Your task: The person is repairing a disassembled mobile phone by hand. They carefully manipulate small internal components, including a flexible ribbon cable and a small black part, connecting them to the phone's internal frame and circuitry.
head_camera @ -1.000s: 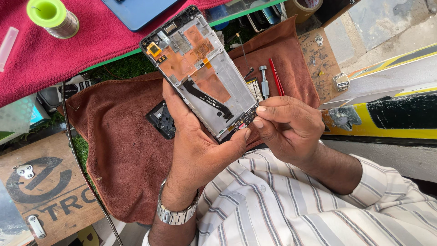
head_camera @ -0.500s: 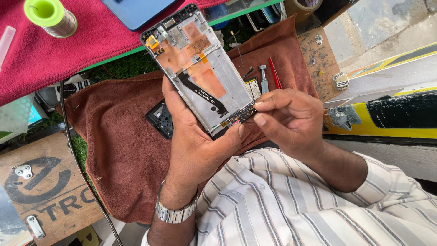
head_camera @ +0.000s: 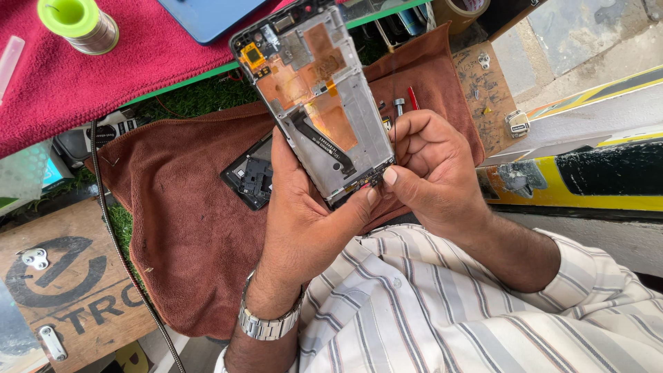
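Nearest the camera is a striped shirt sleeve (head_camera: pixel 442 311), and above it a metal wristwatch (head_camera: pixel 266 323) on the left wrist. The left hand (head_camera: pixel 304 221) holds an opened phone frame (head_camera: pixel 318 103) from behind and below: its palm cups the frame's lower end, its fingers (head_camera: pixel 280 162) are curled up along the frame's left edge, and the thumb presses against the bottom edge. The frame is tilted, with its bare inside facing up, showing copper-coloured foil and a black ribbon cable.

The right hand (head_camera: pixel 435 173) sits just to the right of the frame's bottom corner. Its fingers are bunched closely together, with the thumb tip touching the small dark part at the frame's bottom edge, right beside the left thumb. It looks as if it is pinching that part, though the fingertips hide whether anything thin is held between them.

Under the frame a brown towel (head_camera: pixel 186 228) covers the surface, and a black phone part (head_camera: pixel 250 181) lies on it just left of the frame. A red-handled tool (head_camera: pixel 413 97) and a screwdriver bit (head_camera: pixel 399 105) lie on the towel just right of the frame. Farther away, beyond the frame's top end, is a red cloth (head_camera: pixel 138 62) with a spool of solder (head_camera: pixel 79 24) and a blue phone (head_camera: pixel 207 14).
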